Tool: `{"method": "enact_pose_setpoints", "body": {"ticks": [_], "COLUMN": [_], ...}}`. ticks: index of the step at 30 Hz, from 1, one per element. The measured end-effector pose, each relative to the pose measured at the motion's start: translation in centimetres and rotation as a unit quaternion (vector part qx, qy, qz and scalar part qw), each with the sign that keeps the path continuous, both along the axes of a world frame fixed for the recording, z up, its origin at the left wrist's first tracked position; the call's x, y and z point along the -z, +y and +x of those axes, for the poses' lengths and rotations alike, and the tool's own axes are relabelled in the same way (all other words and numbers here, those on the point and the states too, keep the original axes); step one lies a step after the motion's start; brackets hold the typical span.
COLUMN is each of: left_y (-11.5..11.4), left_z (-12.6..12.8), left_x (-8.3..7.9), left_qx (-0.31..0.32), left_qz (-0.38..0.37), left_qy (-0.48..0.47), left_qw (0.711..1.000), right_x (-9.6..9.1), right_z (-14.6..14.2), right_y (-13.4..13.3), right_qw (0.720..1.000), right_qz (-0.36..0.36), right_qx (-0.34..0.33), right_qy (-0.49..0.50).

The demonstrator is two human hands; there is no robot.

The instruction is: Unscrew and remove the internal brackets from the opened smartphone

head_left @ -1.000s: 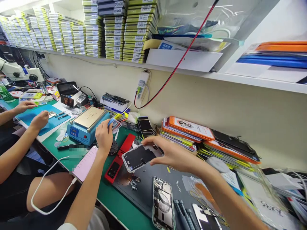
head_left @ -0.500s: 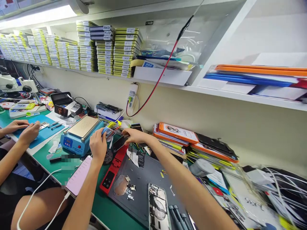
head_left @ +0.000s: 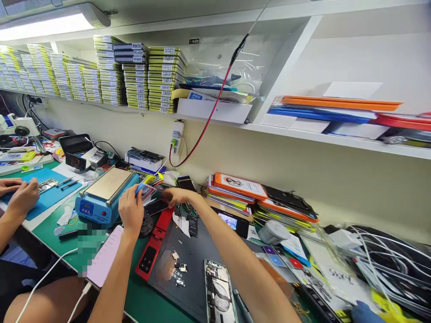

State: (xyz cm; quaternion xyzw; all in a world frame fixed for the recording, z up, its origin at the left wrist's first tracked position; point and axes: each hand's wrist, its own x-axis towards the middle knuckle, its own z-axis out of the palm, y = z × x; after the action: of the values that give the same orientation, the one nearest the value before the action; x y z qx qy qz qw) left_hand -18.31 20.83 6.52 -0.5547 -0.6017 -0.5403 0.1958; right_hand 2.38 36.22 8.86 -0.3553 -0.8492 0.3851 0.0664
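My left hand (head_left: 131, 211) is raised between the blue heating plate and the red fixture, its fingers closed on a thin flat panel (head_left: 148, 190) with a blue edge. My right hand (head_left: 178, 196) reaches past the far end of the red fixture (head_left: 155, 244). Its fingers curl downward close to the panel's far end; what they grip is hidden. Below the hands lies a dark phone-like slab (head_left: 156, 207). An opened phone (head_left: 218, 294) rests on the grey mat (head_left: 188, 287), near small metal parts (head_left: 180, 268) and a black battery (head_left: 193, 225).
The blue heating plate (head_left: 101, 211) stands left of my hands. A lit phone (head_left: 106, 260) with a white cable lies by the table edge. Another person's hands (head_left: 23, 197) work at far left. Stacked packages (head_left: 240, 186) line the wall; a red-black wire (head_left: 215, 105) hangs ahead.
The view has turned slightly right, so the scene sits further left. My right hand's fingertips are lower and a little nearer the panel. My left hand still holds the panel.
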Motion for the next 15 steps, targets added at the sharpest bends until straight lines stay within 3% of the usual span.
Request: {"method": "enact_pose_setpoints", "body": {"ticks": [6,15], "left_y": [-0.1,-0.2], "left_z": [0.2,0.3], "left_x": [0.1,0.5], "left_qx": [-0.002,0.006], "left_qz": [-0.008,-0.013], "left_qy": [-0.004,-0.002], "left_qw": [1.0,1.0], "right_x": [1.7,3.4], "right_z": [1.4,2.7], "right_y": [-0.7,-1.3], "right_qw": [0.997,0.992], "right_qz": [0.003,0.024], "right_qx": [0.047,0.122], "right_qy": [0.056,0.007]}}
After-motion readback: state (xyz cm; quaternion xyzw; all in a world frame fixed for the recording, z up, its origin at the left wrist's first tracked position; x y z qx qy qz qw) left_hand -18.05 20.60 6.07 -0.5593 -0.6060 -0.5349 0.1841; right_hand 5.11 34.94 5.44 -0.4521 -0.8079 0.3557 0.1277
